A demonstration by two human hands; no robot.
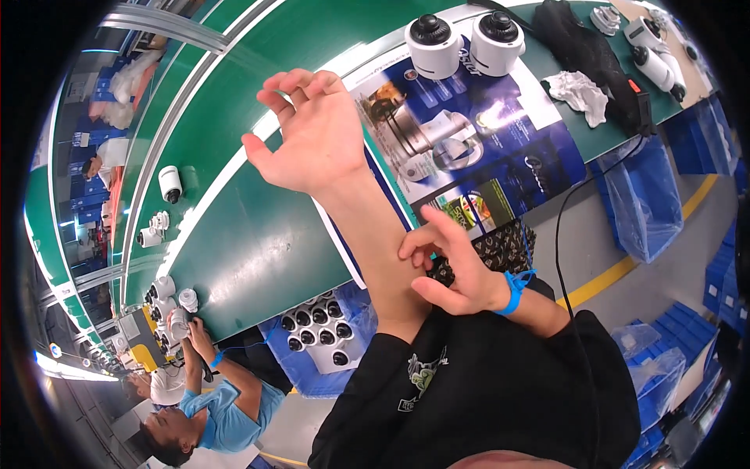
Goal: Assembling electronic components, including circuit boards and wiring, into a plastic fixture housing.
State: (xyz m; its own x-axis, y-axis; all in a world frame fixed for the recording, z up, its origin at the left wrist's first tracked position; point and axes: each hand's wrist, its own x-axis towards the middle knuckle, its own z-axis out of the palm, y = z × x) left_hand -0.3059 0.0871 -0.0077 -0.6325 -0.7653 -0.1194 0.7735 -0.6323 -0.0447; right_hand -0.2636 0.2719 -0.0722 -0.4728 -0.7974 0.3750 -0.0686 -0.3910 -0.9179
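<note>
At the green surface (258, 246) and printed sheet (449, 148), our left hand (312, 137), loosely spread, and right hand (461, 273), half-curled, look empty, seemingly between steps, so next probably calls for reaching toward the white cameras (433, 59) at one o'clock.

This is a factory assembly workshop: a long green workbench (250, 262) carries white dome cameras (433, 59) near its far edge, blue crates (316, 384) stand below, and a yellow line (601, 284) marks the floor (591, 248).

The black top (508, 391) carries a green-and-white print (423, 377); the wristband (514, 294) is blue.
</note>
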